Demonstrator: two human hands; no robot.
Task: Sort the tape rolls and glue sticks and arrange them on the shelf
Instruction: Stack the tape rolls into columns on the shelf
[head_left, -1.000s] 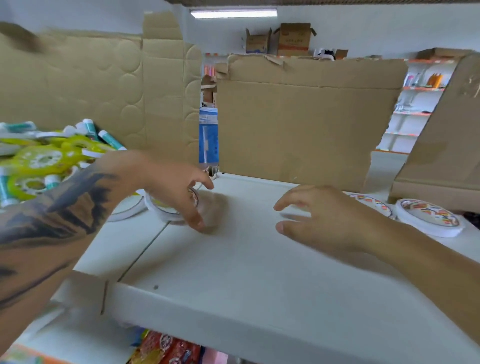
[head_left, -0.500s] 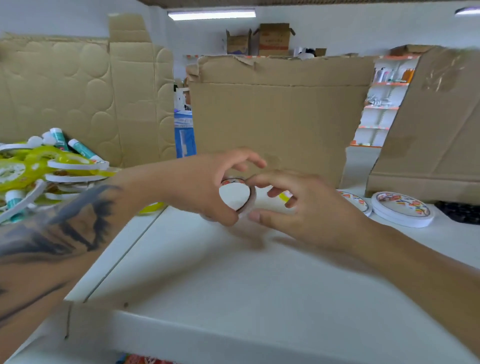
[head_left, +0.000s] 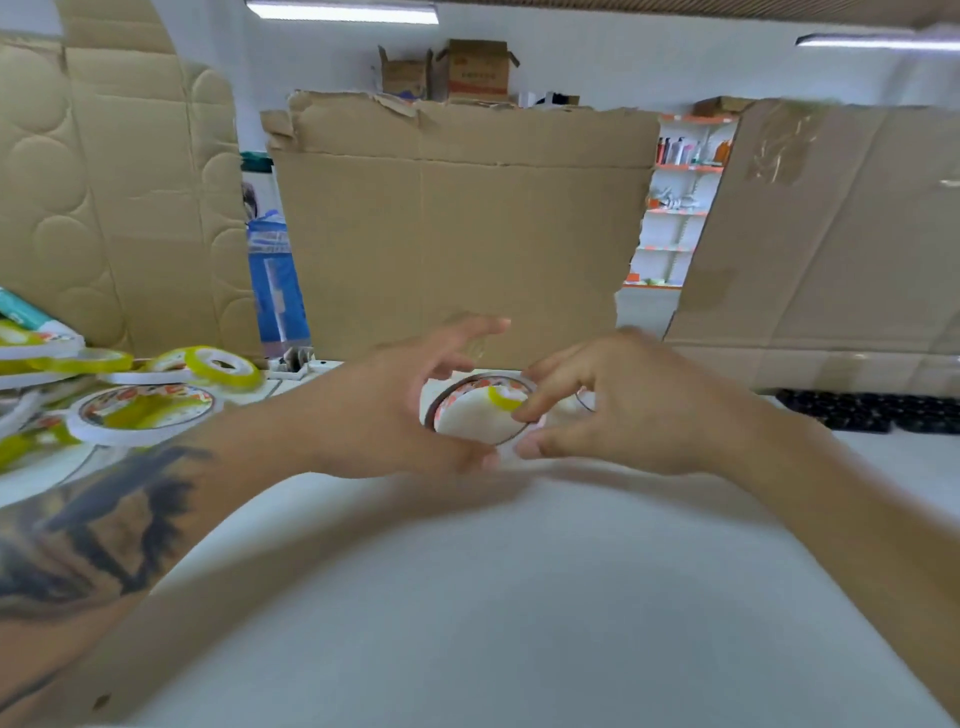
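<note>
Both hands meet over the white shelf, and between them is one tape roll, white with a printed rim, held up on its edge and tilted towards the camera. The left hand grips it from the left side: the thumb goes under the lower rim, and the other fingers are curled above the upper rim. The right hand holds it from the right side, with the forefinger bent on the face of the roll and the thumb at the lower rim, so each hand is closed narrowly on the same roll. A small yellow piece shows just under the right forefinger; I cannot tell what it is.

Left of the grip, well apart, lies a pile of tape rolls, white ones and yellow ones, loose on the shelf and partly one on another. At the far left edge a teal glue stick shows.

Behind the grip stands a torn cardboard sheet like a back wall. A cardboard flap stands behind the pile. Right of the grip is the side of a cardboard box; its inside is hidden.
</note>
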